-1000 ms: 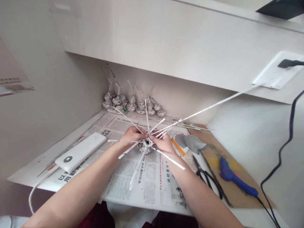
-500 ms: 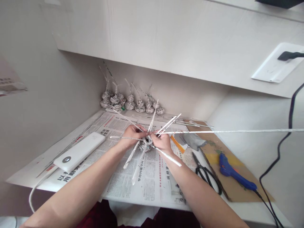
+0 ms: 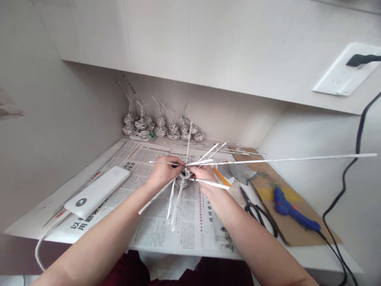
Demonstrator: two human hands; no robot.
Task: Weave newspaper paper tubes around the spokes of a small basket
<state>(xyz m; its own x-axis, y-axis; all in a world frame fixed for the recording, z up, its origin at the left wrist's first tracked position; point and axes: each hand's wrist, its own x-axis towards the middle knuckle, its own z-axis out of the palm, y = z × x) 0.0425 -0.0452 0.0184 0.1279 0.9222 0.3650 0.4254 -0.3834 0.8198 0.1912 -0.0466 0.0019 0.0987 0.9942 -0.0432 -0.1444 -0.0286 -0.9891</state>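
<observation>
A small round piece woven from rolled newspaper sits between my hands over the newspaper-covered table, with several paper spokes fanning out of it. My left hand is closed at its far left edge, fingertips pinching a paper spoke where it meets the weave. On the right side, my right hand is closed around the piece, its thumb at the rim and its other fingers partly hidden. One long paper strand runs from the rim out past my right hand. The underside of the piece is hidden.
Several finished-looking woven paper gourds stand along the back wall. A white power bank with a cable lies left. Right are black scissors, a blue glue gun on cardboard, and loose paper rods.
The woven piece has turned between my hands, so its spokes point differently. The long strand's far end has come into view at the right. My left fingers have shifted along the rim.
</observation>
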